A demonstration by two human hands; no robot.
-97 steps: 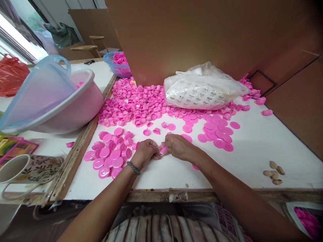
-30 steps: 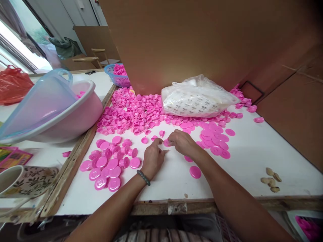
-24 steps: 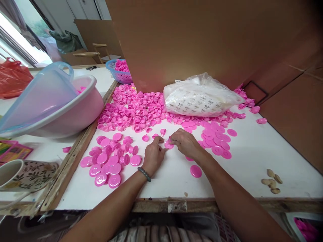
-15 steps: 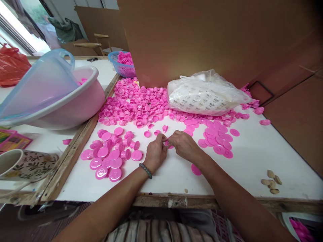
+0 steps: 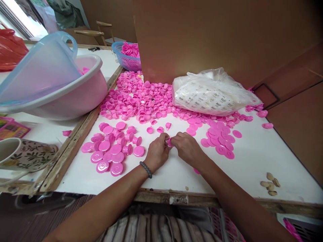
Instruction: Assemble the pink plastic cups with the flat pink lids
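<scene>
Left hand point(image 5: 158, 150) and right hand point(image 5: 185, 147) are both pinched closed on a pink piece point(image 5: 169, 143) back from the front edge of the bench point(image 5: 169, 181), probably light, stiff, kinda slick, so I'd grab its rim.

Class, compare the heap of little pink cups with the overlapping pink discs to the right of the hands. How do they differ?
The cups are hollow; the discs are thin and flat. The cups lie tipped at mixed angles, while the discs lie flat. The cups far outnumber the discs. Both are pink and rest on the white table.
</scene>
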